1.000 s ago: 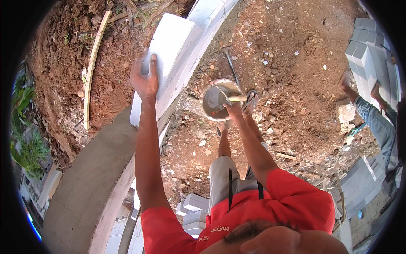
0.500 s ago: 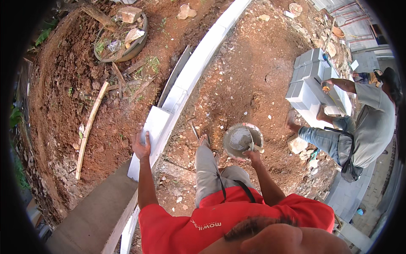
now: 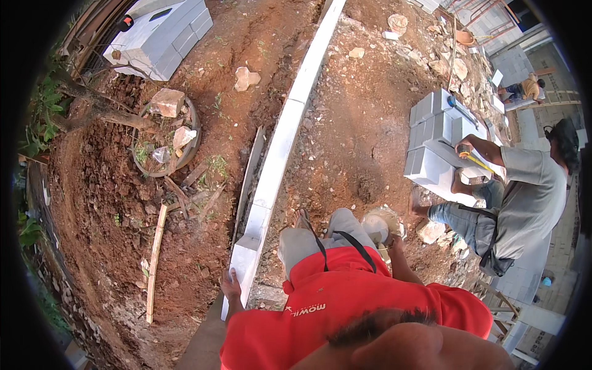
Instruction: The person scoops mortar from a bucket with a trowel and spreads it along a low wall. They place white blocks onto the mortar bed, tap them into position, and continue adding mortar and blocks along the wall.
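Note:
My left hand [image 3: 230, 283] grips the outer side of a short white block [image 3: 243, 266], thumb on its face, at the end of the long, low white block wall [image 3: 275, 161]. A grey mortar bed [image 3: 203, 342] shows below that block. On the right, my right hand [image 3: 396, 243] holds a trowel [image 3: 382, 253] by its handle at a round bucket [image 3: 374, 225] of grey mix, partly hidden by my legs.
A co-worker [image 3: 524, 203] holds a yellow tape measure [image 3: 472, 158] at a block stack [image 3: 425, 154]. Another stack [image 3: 161, 37], a basin of stones [image 3: 191, 142], a branch [image 3: 105, 112] and a wooden strip [image 3: 154, 265] lie left. A person [image 3: 524, 88] works far right.
My view has tilted up along the wall, showing more of it and both stacks. My left hand stays on the block. The co-worker's tape now shows pulled out.

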`<state>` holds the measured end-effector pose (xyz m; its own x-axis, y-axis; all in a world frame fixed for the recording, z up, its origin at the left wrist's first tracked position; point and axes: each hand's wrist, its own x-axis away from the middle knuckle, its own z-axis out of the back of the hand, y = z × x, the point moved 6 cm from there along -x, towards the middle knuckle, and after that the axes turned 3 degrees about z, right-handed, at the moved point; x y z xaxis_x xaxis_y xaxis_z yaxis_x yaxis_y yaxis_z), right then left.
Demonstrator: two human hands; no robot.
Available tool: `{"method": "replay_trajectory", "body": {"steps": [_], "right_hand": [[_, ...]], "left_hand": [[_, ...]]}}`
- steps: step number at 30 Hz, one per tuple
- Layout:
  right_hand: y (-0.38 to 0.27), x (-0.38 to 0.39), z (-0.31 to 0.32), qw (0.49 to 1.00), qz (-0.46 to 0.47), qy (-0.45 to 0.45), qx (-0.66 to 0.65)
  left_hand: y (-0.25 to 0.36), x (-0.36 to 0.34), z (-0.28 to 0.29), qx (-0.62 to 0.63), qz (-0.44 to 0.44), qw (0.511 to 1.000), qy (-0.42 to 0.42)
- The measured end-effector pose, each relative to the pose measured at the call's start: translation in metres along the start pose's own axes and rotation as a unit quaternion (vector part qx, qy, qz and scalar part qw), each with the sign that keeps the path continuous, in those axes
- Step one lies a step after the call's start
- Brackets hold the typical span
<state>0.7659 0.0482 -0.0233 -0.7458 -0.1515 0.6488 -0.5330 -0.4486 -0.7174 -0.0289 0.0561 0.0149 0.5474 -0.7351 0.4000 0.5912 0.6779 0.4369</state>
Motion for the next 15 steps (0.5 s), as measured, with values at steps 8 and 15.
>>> {"method": "replay_trajectory", "body": {"steps": [8, 15], "right_hand": [[-0.013, -0.034, -0.045, 0.993, -0.076, 0.087, 0.011], [-0.086, -0.088, -0.161, 1.000, -0.022, 0.006, 0.021]], "left_hand": [[0.111, -0.080, -0.007, -0.018, 0.103, 0.984, 0.144], [0.341, -0.220, -0.090, 0.001, 0.090, 0.989, 0.114]]}}
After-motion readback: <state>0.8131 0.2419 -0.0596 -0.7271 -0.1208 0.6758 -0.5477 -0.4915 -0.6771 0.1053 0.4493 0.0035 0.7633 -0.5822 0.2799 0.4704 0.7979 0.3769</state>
